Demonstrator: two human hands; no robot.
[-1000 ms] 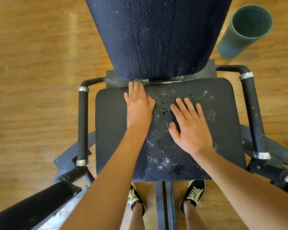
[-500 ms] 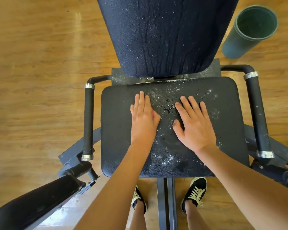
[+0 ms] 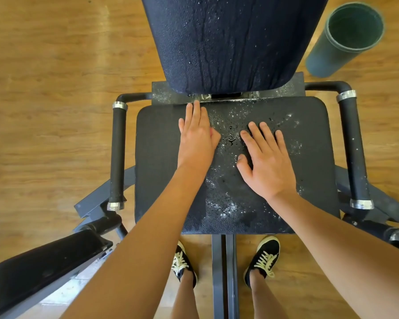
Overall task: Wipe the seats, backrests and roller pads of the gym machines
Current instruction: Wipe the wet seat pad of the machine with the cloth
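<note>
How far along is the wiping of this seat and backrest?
Done: the left strip of the seat looks matte and droplet-free. In hand: the left hand presses flat near the seat's rear edge, something pink showing under it; the right hand lies flat on the speckled middle. Left: droplets across the seat's middle and right, and runs down the backrest.

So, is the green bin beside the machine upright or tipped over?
Upright: the green bin stands on the floor, its open mouth facing up.

Left hand (image 3: 197,137) slid forward again across seat (image 3: 157,157); fingers (image 3: 196,109) now at rear edge, just below backrest (image 3: 228,42).
</note>
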